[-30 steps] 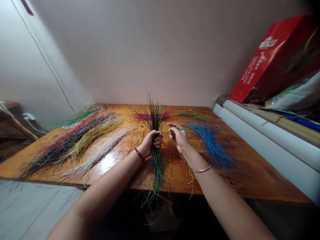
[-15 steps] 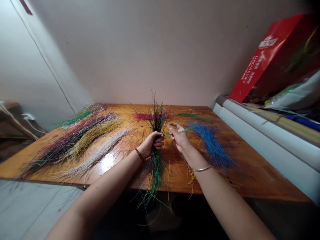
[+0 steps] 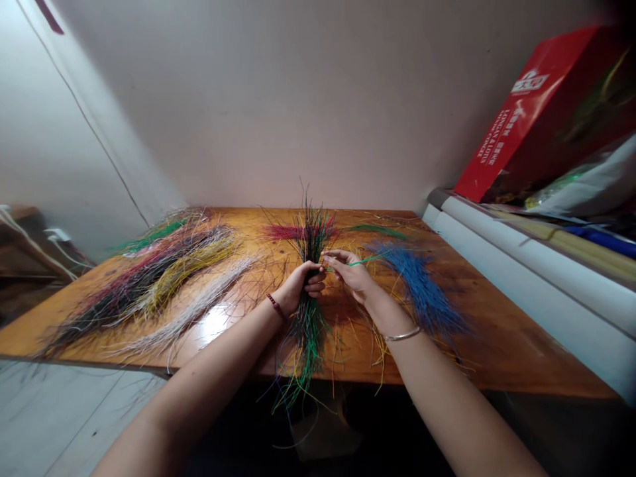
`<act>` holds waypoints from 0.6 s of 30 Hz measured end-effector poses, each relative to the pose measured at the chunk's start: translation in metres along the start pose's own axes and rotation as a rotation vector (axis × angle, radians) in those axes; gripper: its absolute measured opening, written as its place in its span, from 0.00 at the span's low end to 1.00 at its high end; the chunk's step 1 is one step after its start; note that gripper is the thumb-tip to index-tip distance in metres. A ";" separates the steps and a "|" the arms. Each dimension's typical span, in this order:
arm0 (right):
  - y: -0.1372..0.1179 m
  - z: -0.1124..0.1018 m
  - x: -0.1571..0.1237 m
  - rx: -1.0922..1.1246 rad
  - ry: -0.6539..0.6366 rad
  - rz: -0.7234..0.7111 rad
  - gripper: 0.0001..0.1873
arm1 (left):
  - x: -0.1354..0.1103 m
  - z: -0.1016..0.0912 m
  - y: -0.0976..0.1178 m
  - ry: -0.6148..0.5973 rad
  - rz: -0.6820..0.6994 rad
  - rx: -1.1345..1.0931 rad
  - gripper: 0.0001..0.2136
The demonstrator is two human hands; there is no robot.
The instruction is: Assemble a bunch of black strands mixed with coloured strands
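Observation:
My left hand (image 3: pixel 308 278) is closed round the middle of an upright bundle of thin wires (image 3: pixel 313 238), mostly black above the fist. Below it, green strands with some blue and yellow ones (image 3: pixel 311 348) fan out past the table's front edge. Just to the right, my right hand (image 3: pixel 350 271) pinches green wire (image 3: pixel 365 262) between thumb and fingers. One end of this wire runs toward my left thumb, and the other sticks out to the right over the blue pile. The fingertips of my right hand are close beside the bundle.
On the wooden table (image 3: pixel 497 344) at left lie yellow wires (image 3: pixel 191 265), white wires (image 3: pixel 199 308) and dark and red ones (image 3: pixel 134 278). Blue wires (image 3: pixel 422 285) lie at right, red wires (image 3: pixel 281 231) behind the bundle. Long rolls (image 3: pixel 527 291) and a red box (image 3: pixel 527 112) stand along the right.
My right hand has moved left, and its fingertips have closed in toward my left thumb and the bundle. My left hand keeps its hold in the same place.

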State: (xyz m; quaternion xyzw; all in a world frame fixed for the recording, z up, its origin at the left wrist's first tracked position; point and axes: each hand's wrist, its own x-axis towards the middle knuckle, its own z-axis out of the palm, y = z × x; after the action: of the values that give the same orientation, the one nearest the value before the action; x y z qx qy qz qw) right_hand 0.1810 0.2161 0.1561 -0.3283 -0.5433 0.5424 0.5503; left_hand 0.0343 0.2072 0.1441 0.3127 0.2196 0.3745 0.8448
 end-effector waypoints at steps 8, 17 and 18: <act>0.000 -0.003 0.000 -0.116 -0.097 -0.036 0.17 | 0.002 -0.002 0.000 0.004 -0.028 0.024 0.16; 0.000 0.001 0.000 0.056 0.015 0.085 0.25 | 0.000 0.002 0.000 -0.012 -0.006 0.000 0.08; 0.000 0.001 0.001 0.057 0.067 0.092 0.27 | 0.000 0.002 0.000 -0.016 -0.007 -0.005 0.08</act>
State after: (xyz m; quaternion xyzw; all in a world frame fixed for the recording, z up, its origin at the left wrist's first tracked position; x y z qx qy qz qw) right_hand 0.1802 0.2167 0.1562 -0.3551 -0.4932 0.5711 0.5519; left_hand 0.0353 0.2070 0.1453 0.3131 0.2128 0.3696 0.8486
